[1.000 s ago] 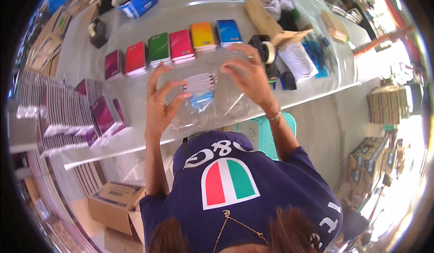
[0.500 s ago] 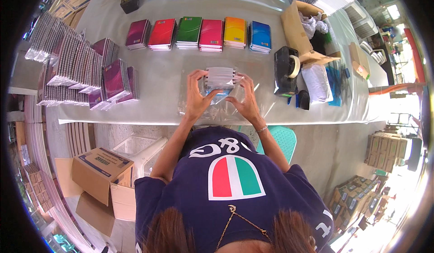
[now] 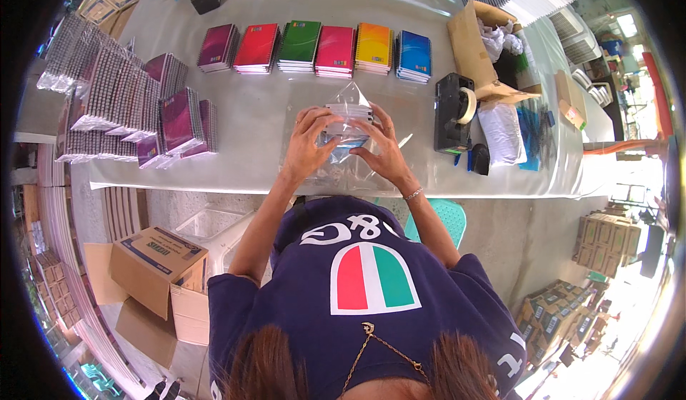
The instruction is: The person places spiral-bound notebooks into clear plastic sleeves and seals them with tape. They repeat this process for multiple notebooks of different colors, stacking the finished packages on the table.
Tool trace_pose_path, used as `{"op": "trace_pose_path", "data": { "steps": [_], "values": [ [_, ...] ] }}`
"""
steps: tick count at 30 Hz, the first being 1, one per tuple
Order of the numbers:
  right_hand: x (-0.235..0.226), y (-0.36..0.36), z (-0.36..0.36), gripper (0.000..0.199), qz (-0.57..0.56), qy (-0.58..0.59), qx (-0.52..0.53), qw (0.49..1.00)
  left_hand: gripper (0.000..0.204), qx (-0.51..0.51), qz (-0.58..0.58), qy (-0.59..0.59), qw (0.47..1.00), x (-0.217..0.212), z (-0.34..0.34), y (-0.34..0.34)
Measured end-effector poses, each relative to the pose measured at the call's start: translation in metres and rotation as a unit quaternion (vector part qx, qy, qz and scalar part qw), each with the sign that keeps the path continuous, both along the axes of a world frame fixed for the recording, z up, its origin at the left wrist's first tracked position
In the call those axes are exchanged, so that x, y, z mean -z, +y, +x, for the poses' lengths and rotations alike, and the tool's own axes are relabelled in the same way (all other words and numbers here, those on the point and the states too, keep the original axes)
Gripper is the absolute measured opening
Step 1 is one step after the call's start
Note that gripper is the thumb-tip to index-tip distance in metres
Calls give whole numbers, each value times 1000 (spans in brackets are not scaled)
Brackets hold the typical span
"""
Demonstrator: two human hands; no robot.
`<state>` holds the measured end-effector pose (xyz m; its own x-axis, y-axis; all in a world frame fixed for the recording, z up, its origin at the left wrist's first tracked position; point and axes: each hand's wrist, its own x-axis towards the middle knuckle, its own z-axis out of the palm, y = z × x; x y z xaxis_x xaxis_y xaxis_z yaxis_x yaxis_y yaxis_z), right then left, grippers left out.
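Observation:
Near the table's front edge, a small stack of spiral notebooks (image 3: 343, 111) stands on edge, page edges and spirals showing, inside a clear plastic bag (image 3: 351, 94). The bag's pointed end sticks up beyond the stack. My left hand (image 3: 309, 142) is closed around the left side, fingers bent over the plastic. On the right side my right hand (image 3: 382, 148) grips too, its fingers reaching over the top and the thumb on the near face. A bluish cover shows through the film between my thumbs. More clear bags (image 3: 343, 175) lie flat beneath.
Six short notebook piles, including a green one (image 3: 299, 46) and a blue one (image 3: 414, 55), form a row beyond my hands. Wrapped purple notebooks (image 3: 182, 121) are heaped at left. A black tape dispenser (image 3: 451, 114) and an open cardboard box (image 3: 471, 50) stand at right.
My fingers have moved from the sides of the stack inward over its top. The bag's far end now rises to a point where it lay lower before.

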<state>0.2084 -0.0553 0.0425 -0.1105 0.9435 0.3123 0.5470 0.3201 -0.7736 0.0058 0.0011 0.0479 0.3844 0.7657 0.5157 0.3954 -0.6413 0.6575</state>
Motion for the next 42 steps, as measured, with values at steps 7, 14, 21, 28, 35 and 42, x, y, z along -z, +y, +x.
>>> {"op": "trace_pose_path", "data": {
  "steps": [7,14,21,28,35,42],
  "values": [
    [3,1,3,45,15,71,32,997,25,71,-8,49,996,-11,-4,10],
    [-8,26,0,25,13,98,48,994,22,101,-192,35,976,-25,-4,32],
    [-12,46,6,27,-222,348,-13,911,39,53,-220,-101,969,-18,10,39],
    [4,37,7,37,-92,241,2,966,24,115,-434,-143,882,3,11,46],
    [-22,18,-5,41,-85,171,22,981,22,131,-279,-112,945,-6,5,38],
    [-9,0,-24,36,4,23,152,988,25,149,24,31,988,-4,-8,25]
  ]
}}
